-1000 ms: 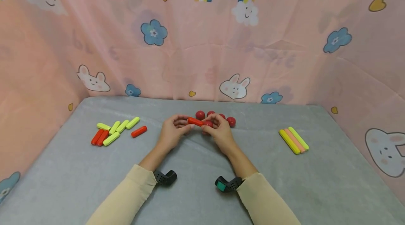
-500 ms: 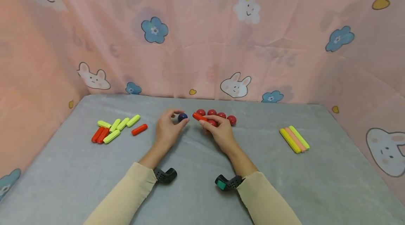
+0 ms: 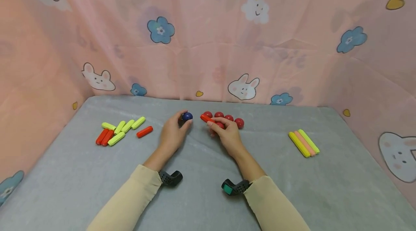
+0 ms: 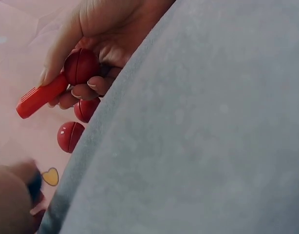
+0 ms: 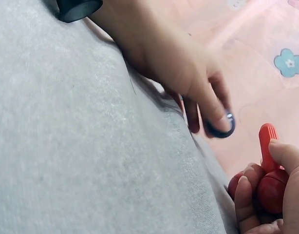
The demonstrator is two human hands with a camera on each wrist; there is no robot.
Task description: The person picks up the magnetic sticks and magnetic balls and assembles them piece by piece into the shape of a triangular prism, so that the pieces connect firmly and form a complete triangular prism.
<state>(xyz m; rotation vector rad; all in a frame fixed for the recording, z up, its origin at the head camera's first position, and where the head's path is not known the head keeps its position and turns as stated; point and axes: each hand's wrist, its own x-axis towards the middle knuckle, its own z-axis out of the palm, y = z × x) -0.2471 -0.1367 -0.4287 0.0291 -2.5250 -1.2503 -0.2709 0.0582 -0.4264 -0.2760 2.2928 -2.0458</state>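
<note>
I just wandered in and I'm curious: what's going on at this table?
Someone's left hand holds a dark blue ball, while the right hand grips a red stick and a red ball. More red balls sit on the grey table just beyond it, with coloured sticks lying off to both sides.

In our right hand [image 5: 294,194] we hold a red stick [image 5: 267,146] against the thumb, its ridged end jutting above the grip; a red ball [image 5: 272,191] sits just below it, among the fingers. Another red ball [image 5: 233,184] shows left of the grip. Farther up and left, our left hand [image 5: 176,58] holds a blue ball [image 5: 226,129] before a pink backdrop [image 5: 256,97].
</note>
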